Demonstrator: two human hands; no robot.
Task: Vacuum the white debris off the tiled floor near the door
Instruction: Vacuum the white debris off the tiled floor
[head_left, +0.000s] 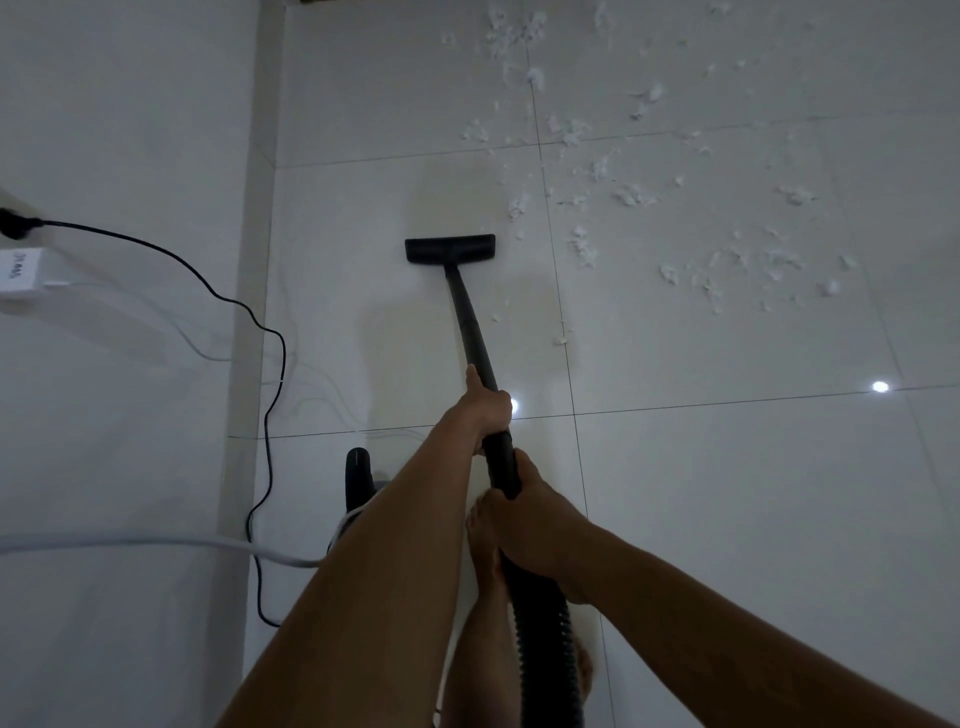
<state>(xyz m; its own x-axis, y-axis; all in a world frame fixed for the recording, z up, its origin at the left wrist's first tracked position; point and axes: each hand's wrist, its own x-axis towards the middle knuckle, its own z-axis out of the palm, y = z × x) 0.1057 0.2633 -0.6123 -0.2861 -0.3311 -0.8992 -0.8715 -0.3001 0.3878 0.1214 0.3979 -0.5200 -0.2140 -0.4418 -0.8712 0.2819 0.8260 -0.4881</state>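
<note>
A black vacuum wand (470, 322) slants down to a flat black floor head (450, 248) resting on the pale tiled floor (727, 467). My left hand (488, 408) grips the wand higher up; my right hand (524, 512) grips its thicker lower end, where the ribbed hose (545, 639) begins. White fluffy debris (675, 208) lies scattered to the right of the head and beyond it, with the nearest clump (518, 205) just past the head's right corner.
A white wall with a skirting strip (254, 260) runs along the left. A black plug and cable (208, 280) hang from it, beside a white adapter (21, 275) and a white cord (156, 543). The black vacuum body (358, 478) sits behind my left arm. My bare foot (485, 561) stands under the hose.
</note>
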